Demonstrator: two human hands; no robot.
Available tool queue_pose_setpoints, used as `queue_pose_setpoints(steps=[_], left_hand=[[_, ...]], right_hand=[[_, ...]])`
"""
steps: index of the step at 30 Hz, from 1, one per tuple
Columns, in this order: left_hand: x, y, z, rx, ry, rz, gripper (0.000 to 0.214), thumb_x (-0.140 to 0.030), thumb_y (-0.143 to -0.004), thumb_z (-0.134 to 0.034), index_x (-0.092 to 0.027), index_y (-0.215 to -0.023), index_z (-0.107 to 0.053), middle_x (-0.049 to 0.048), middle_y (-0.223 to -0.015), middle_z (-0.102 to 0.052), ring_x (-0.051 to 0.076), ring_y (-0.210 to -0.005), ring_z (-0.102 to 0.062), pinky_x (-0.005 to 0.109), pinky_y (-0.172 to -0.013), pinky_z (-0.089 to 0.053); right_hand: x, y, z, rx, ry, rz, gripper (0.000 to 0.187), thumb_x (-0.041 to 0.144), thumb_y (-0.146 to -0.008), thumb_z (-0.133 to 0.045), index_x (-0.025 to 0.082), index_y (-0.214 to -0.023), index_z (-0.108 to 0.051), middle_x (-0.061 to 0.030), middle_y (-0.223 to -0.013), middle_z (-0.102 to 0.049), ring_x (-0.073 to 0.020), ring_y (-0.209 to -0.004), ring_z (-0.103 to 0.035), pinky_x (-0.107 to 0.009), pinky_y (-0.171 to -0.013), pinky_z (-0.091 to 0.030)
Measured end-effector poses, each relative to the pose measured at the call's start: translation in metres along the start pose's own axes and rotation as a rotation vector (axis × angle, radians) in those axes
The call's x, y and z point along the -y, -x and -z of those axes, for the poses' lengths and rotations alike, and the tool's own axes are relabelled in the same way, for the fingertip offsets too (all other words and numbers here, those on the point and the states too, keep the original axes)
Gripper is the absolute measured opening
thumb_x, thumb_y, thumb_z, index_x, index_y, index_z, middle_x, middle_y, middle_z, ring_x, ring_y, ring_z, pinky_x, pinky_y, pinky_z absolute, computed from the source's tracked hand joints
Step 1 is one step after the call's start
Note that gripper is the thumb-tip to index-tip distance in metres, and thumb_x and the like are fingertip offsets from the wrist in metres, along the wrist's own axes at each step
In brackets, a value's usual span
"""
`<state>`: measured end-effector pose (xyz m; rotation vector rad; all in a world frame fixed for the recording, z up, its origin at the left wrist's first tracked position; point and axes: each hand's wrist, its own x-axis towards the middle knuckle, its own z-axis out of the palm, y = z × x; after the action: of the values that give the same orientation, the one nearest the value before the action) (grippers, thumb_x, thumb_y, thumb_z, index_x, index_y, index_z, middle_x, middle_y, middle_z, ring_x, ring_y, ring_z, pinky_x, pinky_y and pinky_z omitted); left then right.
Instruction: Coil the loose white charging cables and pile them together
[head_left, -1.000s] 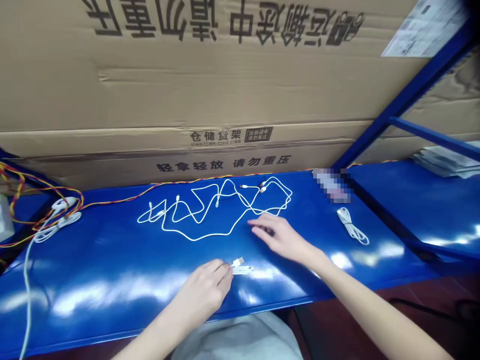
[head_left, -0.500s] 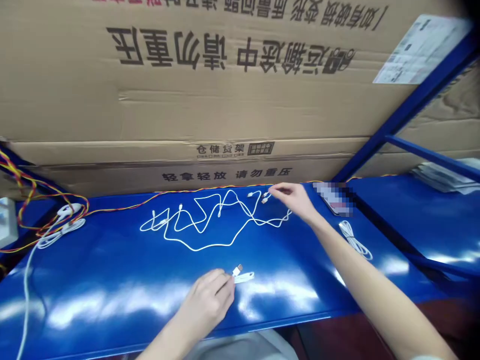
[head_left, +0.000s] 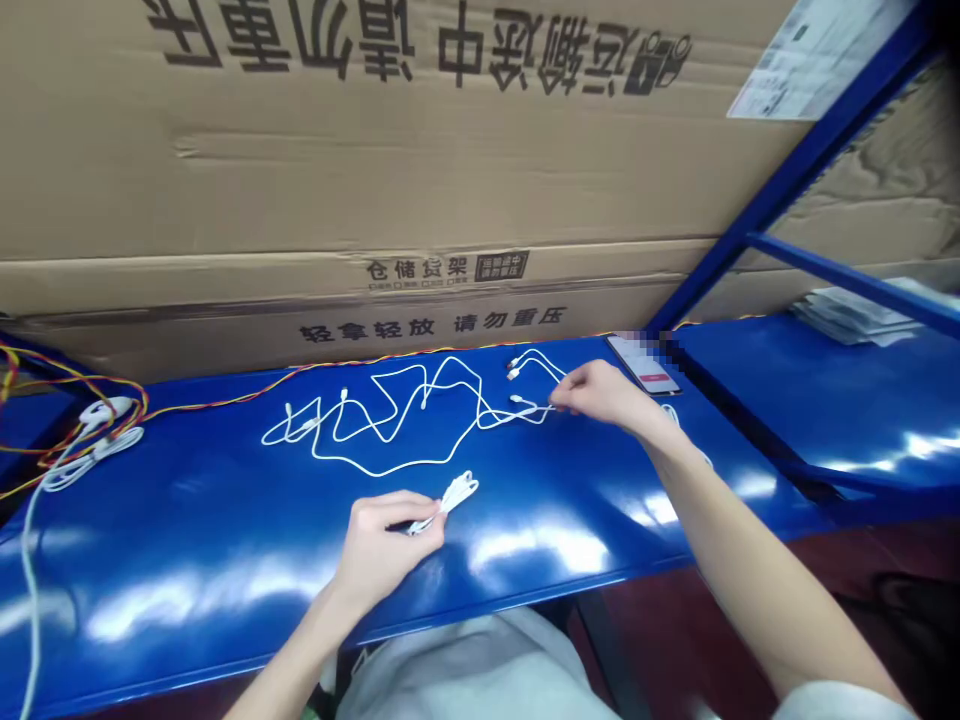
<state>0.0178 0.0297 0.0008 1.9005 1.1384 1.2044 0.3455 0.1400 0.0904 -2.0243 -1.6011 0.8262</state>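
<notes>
My left hand point(head_left: 386, 540) rests near the front of the blue steel shelf point(head_left: 225, 510), its fingers closed on a short bundled white cable point(head_left: 454, 498). Farther back, a long tangled white cable point(head_left: 405, 440) lies in loops with small connectors. My right hand point(head_left: 604, 392) pinches a strand of white cable point(head_left: 536, 406) at its right end, just past a connector. A second coil of white cable point(head_left: 679, 420) is mostly hidden behind my right forearm.
A phone point(head_left: 641, 362) with a blurred screen lies at the shelf's back right. White earphones point(head_left: 97, 425) and red-yellow twisted wires point(head_left: 90, 400) sit at the left. Large cardboard cartons point(head_left: 375, 170) stand behind, and a blue upright point(head_left: 802, 170) crosses the right side.
My right hand has come down from the connectors at the back and now pinches a cable. My left hand has moved left and gathered the short cable into a bundle.
</notes>
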Motion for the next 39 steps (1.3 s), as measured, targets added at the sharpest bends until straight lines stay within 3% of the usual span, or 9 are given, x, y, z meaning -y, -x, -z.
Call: queue_pose_setpoints(steps=[4,7,10,12,16,23,26,30,39], left_hand=[[-0.008,-0.007,0.001,-0.066,0.153,0.258,0.005,-0.026,-0.074,-0.083,-0.021,-0.075,-0.084,0.0065,-0.079,-0.081,0.022,-0.070,-0.078,0.027,-0.062,-0.062],[-0.014,-0.009,-0.003,-0.090,0.276,0.358,0.012,-0.030,-0.070,-0.087,-0.019,-0.073,-0.084,0.0089,-0.076,-0.080,0.023,-0.066,-0.076,0.028,-0.059,-0.061],[-0.016,-0.010,-0.009,-0.076,0.360,0.442,0.019,-0.035,-0.069,-0.088,-0.017,-0.071,-0.084,0.0097,-0.071,-0.078,0.022,-0.062,-0.072,0.029,-0.055,-0.058],[-0.014,-0.011,-0.010,-0.085,0.408,0.498,0.021,-0.037,-0.071,-0.088,-0.017,-0.068,-0.083,0.0094,-0.069,-0.077,0.022,-0.064,-0.072,0.029,-0.058,-0.058],[-0.006,-0.012,-0.008,-0.194,0.493,0.602,0.021,-0.037,-0.069,-0.090,-0.017,-0.068,-0.082,0.0086,-0.070,-0.077,0.023,-0.071,-0.073,0.032,-0.070,-0.059],[0.001,-0.011,-0.002,-0.297,0.542,0.700,0.024,-0.037,-0.066,-0.092,-0.016,-0.071,-0.083,0.0085,-0.071,-0.078,0.021,-0.070,-0.072,0.033,-0.073,-0.058],[0.002,-0.010,-0.002,-0.283,0.534,0.692,0.023,-0.037,-0.067,-0.091,-0.016,-0.070,-0.082,0.0077,-0.069,-0.077,0.020,-0.068,-0.071,0.031,-0.072,-0.057],[-0.003,-0.007,-0.005,-0.244,0.438,0.629,0.022,-0.036,-0.068,-0.090,-0.016,-0.069,-0.082,0.0076,-0.072,-0.078,0.021,-0.068,-0.072,0.032,-0.068,-0.059],[-0.022,0.024,-0.028,-0.171,0.000,0.189,0.003,-0.020,-0.081,-0.080,-0.019,-0.081,-0.083,0.0048,-0.083,-0.081,0.019,-0.071,-0.077,0.027,-0.067,-0.064]], right_hand=[[0.015,0.002,-0.004,0.187,0.378,0.011,0.022,0.020,-0.068,-0.078,0.020,-0.048,-0.067,-0.0080,-0.061,-0.071,-0.0216,-0.058,-0.067,-0.031,-0.057,-0.049],[0.019,-0.009,-0.010,0.444,0.364,-0.007,0.029,0.021,-0.069,-0.076,0.019,-0.043,-0.063,-0.0094,-0.054,-0.067,-0.0184,-0.045,-0.059,-0.032,-0.049,-0.047],[0.014,-0.019,-0.013,0.551,0.274,0.026,0.026,0.028,-0.070,-0.076,0.019,-0.048,-0.065,-0.0080,-0.058,-0.070,-0.0161,-0.048,-0.059,-0.028,-0.046,-0.046],[0.008,-0.014,-0.016,0.491,0.206,0.097,0.026,0.034,-0.074,-0.073,0.019,-0.053,-0.068,-0.0065,-0.062,-0.072,-0.0157,-0.051,-0.060,-0.026,-0.047,-0.046],[-0.004,0.029,-0.040,0.151,0.145,0.368,0.027,0.035,-0.090,-0.063,0.020,-0.069,-0.072,-0.0039,-0.068,-0.072,-0.0176,-0.063,-0.065,-0.027,-0.058,-0.047],[-0.003,0.112,-0.097,0.291,0.162,0.778,0.029,0.035,-0.103,-0.060,0.029,-0.129,-0.071,-0.0051,-0.109,-0.069,-0.0176,-0.087,-0.068,-0.028,-0.073,-0.050],[-0.001,0.118,-0.110,0.322,0.253,0.882,0.024,0.041,-0.100,-0.067,0.029,-0.120,-0.075,-0.0041,-0.106,-0.068,-0.0175,-0.086,-0.066,-0.029,-0.069,-0.047],[-0.005,0.119,-0.126,0.294,0.250,0.925,0.017,0.028,-0.103,-0.060,0.024,-0.098,-0.076,-0.0033,-0.096,-0.070,-0.0168,-0.083,-0.065,-0.030,-0.071,-0.047],[-0.017,0.144,-0.154,0.093,-0.349,0.735,0.014,0.022,-0.101,-0.059,0.026,-0.105,-0.073,-0.0039,-0.099,-0.077,-0.0201,-0.087,-0.071,-0.035,-0.081,-0.057]])
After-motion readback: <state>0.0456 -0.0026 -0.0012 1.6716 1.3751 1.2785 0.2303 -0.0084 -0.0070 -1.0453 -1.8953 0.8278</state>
